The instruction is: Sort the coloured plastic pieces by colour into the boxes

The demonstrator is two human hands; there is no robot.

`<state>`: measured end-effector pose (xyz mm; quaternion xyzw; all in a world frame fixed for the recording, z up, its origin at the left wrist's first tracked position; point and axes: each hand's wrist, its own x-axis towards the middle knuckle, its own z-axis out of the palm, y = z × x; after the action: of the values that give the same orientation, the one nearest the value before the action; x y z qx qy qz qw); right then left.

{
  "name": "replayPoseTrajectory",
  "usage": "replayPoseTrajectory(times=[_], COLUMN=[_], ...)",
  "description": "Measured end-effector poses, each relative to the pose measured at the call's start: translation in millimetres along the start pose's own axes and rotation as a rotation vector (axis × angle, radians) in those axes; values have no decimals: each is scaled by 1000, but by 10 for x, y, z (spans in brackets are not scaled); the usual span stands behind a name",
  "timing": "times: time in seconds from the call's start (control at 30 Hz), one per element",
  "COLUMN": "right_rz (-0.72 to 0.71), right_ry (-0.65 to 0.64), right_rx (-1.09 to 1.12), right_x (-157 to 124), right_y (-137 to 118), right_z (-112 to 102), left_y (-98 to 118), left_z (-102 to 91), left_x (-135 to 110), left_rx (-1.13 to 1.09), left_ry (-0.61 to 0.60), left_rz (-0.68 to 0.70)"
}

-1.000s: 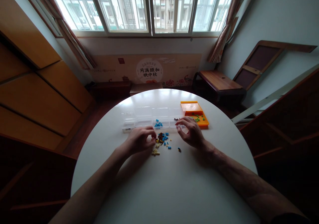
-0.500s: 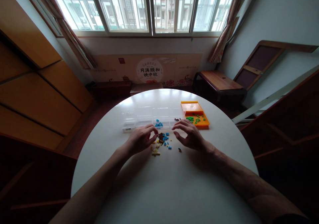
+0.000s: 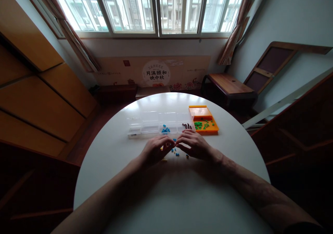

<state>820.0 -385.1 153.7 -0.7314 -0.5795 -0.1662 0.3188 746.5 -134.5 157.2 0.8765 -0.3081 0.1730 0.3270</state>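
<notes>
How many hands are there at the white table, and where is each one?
2: the left hand and the right hand, fingertips close together at the loose pieces. None seems hidden.

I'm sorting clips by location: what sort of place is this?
Probably a room in a home: a large window has curtains at its sides, a wooden-looking cabinet stands at left, and a round white table fills the foreground.
</notes>
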Motion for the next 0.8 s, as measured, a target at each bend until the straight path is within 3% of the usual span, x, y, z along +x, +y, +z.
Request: replayPoseTrajectory(times=[0.13, 0.27, 0.4, 0.53, 0.8], right_rz=[88, 299, 475, 480, 124], right_ry=[97, 309, 395, 350, -26], right_rx=[-33, -137, -262, -268, -150], right_x=[-21, -83, -146, -135, -66], right_y=[33, 157, 288, 266, 53], right_z=[-38, -75, -87, -85, 53], left_y=[8, -24, -64, -82, -117], left_z=[-24, -68, -77, -62, -54], left_x=[15, 21, 12, 2, -6], left_rx=[49, 153, 188, 190, 220], left_ry=[34, 26, 14, 1, 7], left_rz=[-34, -26, -10, 4, -3])
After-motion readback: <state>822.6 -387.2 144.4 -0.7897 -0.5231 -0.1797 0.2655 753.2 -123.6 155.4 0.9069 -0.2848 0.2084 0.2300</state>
